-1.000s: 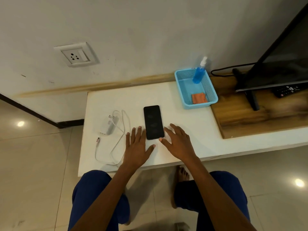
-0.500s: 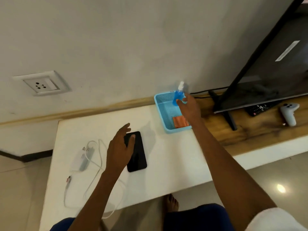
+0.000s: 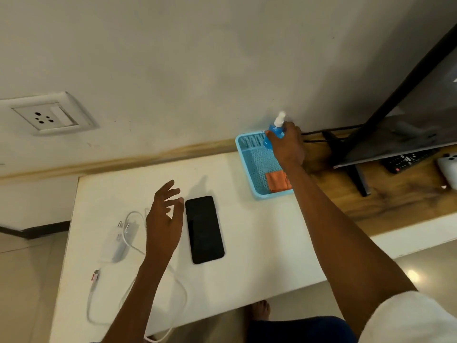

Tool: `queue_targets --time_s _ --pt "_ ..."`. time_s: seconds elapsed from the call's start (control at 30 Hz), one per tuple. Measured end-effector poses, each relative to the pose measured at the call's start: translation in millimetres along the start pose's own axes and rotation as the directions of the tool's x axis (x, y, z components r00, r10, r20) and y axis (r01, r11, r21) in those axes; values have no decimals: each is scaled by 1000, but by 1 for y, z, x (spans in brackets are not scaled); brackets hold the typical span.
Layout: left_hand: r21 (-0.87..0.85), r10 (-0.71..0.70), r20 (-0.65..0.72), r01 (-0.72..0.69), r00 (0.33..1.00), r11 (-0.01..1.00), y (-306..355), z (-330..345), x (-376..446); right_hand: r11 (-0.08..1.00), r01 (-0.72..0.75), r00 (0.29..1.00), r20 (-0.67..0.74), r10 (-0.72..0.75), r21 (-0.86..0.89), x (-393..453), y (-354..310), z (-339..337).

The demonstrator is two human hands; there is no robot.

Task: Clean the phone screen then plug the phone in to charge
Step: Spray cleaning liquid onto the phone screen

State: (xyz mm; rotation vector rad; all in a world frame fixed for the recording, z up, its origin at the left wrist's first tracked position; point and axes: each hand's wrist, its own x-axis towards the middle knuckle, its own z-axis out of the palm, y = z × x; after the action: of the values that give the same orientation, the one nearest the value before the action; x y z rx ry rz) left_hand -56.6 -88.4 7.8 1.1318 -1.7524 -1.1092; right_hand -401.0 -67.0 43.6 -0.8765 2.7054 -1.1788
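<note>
A black phone [image 3: 204, 229] lies flat, screen up, on the white table [image 3: 259, 243]. My left hand [image 3: 163, 219] hovers just left of it, fingers loosely spread, holding nothing. My right hand [image 3: 288, 147] reaches into the blue mesh basket [image 3: 249, 167] and grips the blue spray bottle [image 3: 274, 131] with its white nozzle. A folded orange cloth [image 3: 277, 181] lies in the basket's near corner. A white charger plug [image 3: 118, 240] and its coiled cable [image 3: 138, 280] lie at the table's left. A wall socket [image 3: 47, 116] sits upper left.
A TV [image 3: 408, 102] on a black stand occupies the wooden board [image 3: 385, 201] at right, with a black remote [image 3: 405, 160] and a white controller [image 3: 448, 169] under it. Black cables [image 3: 329, 132] run behind the basket. Tiled floor lies below the table edge.
My right hand has reached from the table front to the basket and closed around the spray bottle. My left hand lifted off the phone and now hangs beside it.
</note>
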Motion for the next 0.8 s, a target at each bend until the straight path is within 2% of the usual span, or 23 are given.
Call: queue_targets --time_s 0.13,0.2,0.3,0.4,0.47,0.5,0.6,0.67,0.8 --pt "-21 21 -6 -21 1000 1000 3 -6 -3 931 16 999 25 -27 363 -33 -36 -22" --pt "-43 26 14 -26 1000 999 6 -8 -3 842 7 996 71 -53 539 -59 -55 -34" --pt "-89 10 55 -5 998 996 12 -10 -5 656 -102 988 152 -20 748 -111 -77 -43" --pt "-172 -32 118 52 993 984 17 -12 -4 462 -280 948 319 -6 842 -167 -80 -33" --pt "-253 -57 150 94 987 963 20 -13 -5 333 -423 876 475 -89 843 -201 -77 -22" --pt "-301 -74 151 117 986 947 22 -14 -6 322 -484 835 539 -109 814 -213 -76 -17" --pt "-425 -120 113 157 986 891 24 -19 -7 450 -601 708 701 -81 660 -228 -80 -3" --pt "-491 -133 95 163 987 856 22 -23 -4 584 -597 642 764 -62 549 -227 -84 6" --pt "-530 -108 127 160 986 833 28 -25 4 751 -469 631 771 -84 465 -218 -88 11"
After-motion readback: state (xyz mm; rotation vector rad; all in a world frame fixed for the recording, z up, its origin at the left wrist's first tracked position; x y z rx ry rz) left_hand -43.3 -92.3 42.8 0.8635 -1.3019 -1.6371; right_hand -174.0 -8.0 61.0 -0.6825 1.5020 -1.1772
